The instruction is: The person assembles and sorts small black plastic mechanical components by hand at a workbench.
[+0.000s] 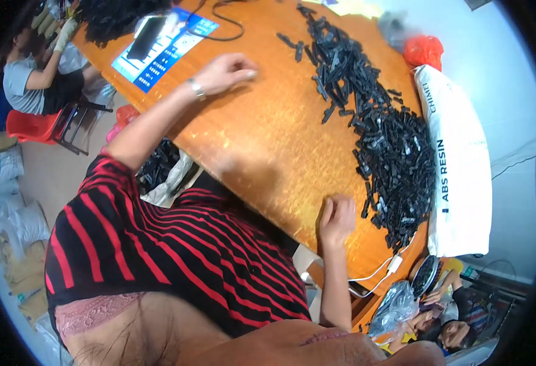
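My left hand (230,73), with a metal band on its wrist, is over the orange-brown wooden table (280,140) to the right of a blue printed sheet. Its fingers are curled in, and no object shows in them. Near the table's front edge, my right hand (337,219) is loosely closed, and whatever its fingers may hold is hidden. Small black plastic parts (396,158) form a long loose pile down the right part of the table. My right hand is just left of the pile's lower end, apart from it.
A phone (148,38) lies on the blue sheet (143,76). A white sack (454,165) and a red bag (423,52) border the pile's right side. A white cable plug (394,263) lies at the lower right. A co-worker (30,79) sits far left near a red chair (31,127).
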